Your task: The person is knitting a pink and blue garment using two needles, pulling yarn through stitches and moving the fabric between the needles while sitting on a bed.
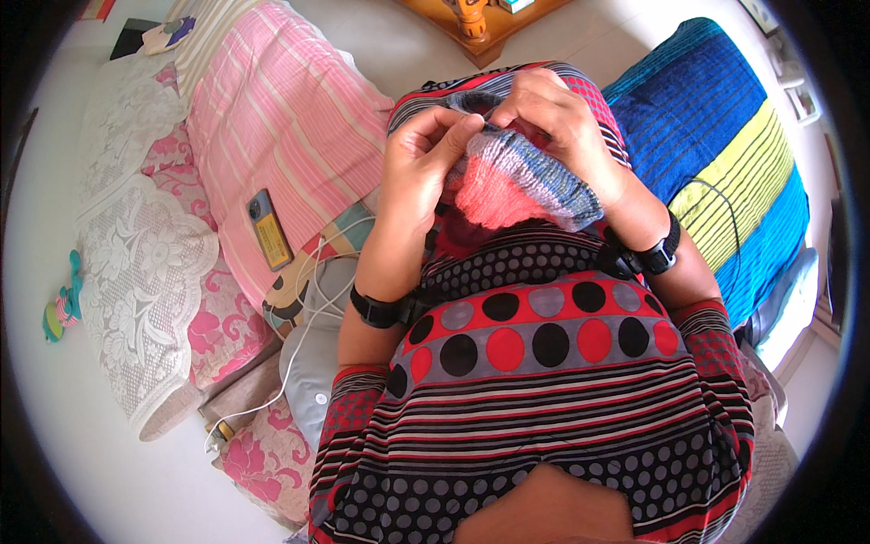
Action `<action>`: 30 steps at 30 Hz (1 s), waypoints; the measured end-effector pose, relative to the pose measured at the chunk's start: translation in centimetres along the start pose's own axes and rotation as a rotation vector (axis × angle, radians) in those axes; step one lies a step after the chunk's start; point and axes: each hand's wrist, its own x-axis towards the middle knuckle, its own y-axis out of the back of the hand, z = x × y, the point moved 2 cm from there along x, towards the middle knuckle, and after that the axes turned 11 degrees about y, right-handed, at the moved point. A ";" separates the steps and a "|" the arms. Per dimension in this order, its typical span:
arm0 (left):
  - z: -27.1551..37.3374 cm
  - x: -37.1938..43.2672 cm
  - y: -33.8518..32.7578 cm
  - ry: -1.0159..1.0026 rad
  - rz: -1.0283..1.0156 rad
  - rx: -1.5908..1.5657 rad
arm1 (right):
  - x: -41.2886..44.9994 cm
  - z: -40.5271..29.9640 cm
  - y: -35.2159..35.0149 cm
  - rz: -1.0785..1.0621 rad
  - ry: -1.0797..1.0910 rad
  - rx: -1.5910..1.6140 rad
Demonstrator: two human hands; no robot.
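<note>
A knitted piece (506, 180) in coral and mottled blue-grey yarn is held up over my lap. My left hand (425, 156) pinches its upper edge between thumb and forefinger. Close beside it, my right hand (554, 122) grips the same edge with bent fingers, and its fingertips are partly hidden. Between the fingertips lies a dark, thin part of the edge; whether a needle is there, I cannot tell. Dark red material (465, 234) shows beneath the knitting. Each wrist wears a black strap.
A smartphone (270, 230) lies on a pink striped cloth (299, 136) at left, near a white cable (293, 353). A blue and yellow striped cover (714, 156) is at right, with a dark cable on it. A wooden table (479, 47) stands ahead.
</note>
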 end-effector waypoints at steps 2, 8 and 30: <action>0.3 -0.2 -0.1 0.045 -0.044 0.060 | 0.2 0.3 -0.3 -0.052 0.033 -0.006; 1.3 -1.1 -0.6 -0.008 -0.003 0.003 | -0.2 0.2 -0.7 -0.137 0.208 0.006; 9.2 -9.1 1.8 -0.987 0.489 0.602 | 8.3 -2.4 5.5 -0.521 -0.370 1.008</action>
